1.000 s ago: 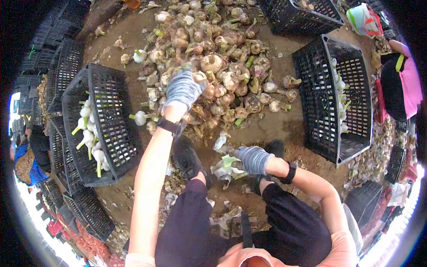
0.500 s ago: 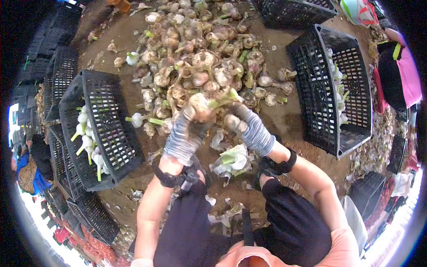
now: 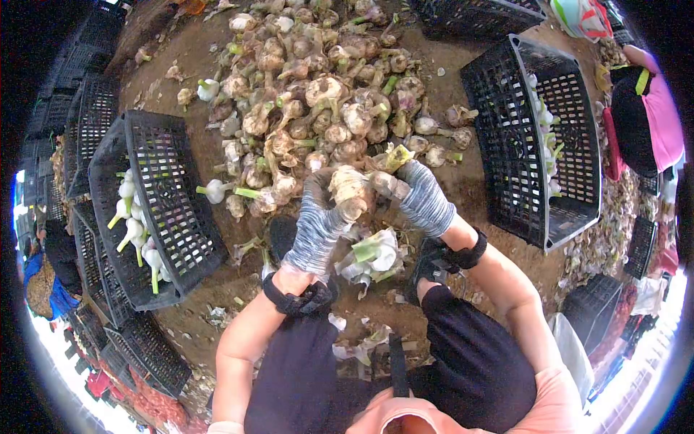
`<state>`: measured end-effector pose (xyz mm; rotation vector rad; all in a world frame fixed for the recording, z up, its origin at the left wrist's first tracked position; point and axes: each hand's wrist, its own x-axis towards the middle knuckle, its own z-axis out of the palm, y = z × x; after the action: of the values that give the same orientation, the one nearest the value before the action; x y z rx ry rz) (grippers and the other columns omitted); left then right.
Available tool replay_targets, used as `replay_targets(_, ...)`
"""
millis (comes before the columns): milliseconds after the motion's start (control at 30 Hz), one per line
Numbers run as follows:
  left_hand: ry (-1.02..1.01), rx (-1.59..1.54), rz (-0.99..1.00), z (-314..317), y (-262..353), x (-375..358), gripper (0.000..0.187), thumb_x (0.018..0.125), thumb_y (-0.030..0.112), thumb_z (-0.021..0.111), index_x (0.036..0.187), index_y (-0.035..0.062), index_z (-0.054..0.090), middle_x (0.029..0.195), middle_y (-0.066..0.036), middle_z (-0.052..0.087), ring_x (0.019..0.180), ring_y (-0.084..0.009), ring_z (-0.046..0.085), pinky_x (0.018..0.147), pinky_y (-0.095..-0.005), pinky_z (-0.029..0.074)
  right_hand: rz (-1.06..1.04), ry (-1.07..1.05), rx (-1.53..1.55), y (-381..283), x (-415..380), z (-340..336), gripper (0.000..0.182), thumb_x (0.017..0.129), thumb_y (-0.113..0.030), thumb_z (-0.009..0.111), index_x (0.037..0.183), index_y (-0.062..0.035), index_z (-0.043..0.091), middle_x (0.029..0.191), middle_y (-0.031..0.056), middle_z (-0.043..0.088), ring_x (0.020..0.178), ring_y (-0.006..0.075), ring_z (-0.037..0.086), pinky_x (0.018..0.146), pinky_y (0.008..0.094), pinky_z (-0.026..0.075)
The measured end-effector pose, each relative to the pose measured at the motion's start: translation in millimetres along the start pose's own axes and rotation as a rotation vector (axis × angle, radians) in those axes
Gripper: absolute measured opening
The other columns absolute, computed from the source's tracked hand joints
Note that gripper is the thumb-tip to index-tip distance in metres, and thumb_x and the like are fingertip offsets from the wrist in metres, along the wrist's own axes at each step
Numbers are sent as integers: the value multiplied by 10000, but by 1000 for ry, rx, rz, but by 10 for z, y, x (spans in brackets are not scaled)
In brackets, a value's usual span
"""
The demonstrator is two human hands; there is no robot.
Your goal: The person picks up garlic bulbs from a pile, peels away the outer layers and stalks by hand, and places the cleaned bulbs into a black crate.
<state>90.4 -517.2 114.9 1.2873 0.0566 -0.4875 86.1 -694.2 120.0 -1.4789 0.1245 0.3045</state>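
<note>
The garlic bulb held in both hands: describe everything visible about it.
The garlic bulb is plump and off-white, wrapped in dirty, papery tan skin. It is held up in front of the big garlic pile, gripped between the left hand and the right hand, both in grey striped gloves. A cut green-yellow stalk stub juts up to its right, by the right fingers. Peeled husks lie on the ground below it.

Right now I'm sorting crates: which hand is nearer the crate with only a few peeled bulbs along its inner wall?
Right. The right hand is beside that crate; the left hand is farther away.
</note>
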Motion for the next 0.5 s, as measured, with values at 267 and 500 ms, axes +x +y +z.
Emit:
replay_targets(267,-120,-414,-487,26,263,-24,655,759,615,571,1098,63,479,935,-44,550,821,-131,552,708,-278,484,37,-57,-2,35,-69,-128,252,812,-162,632,1005,-2,602,904,62,650,826,113,574,768,285,467)
replay_targets(500,56,-792,-950,-160,164,71,615,781,671,467,1024,113,552,590,-56,545,325,-83,354,264,-173,253,-25,-86,-192,10,-112,-202,219,803,-136,627,998,-39,613,857,56,662,782,105,596,741,272,480)
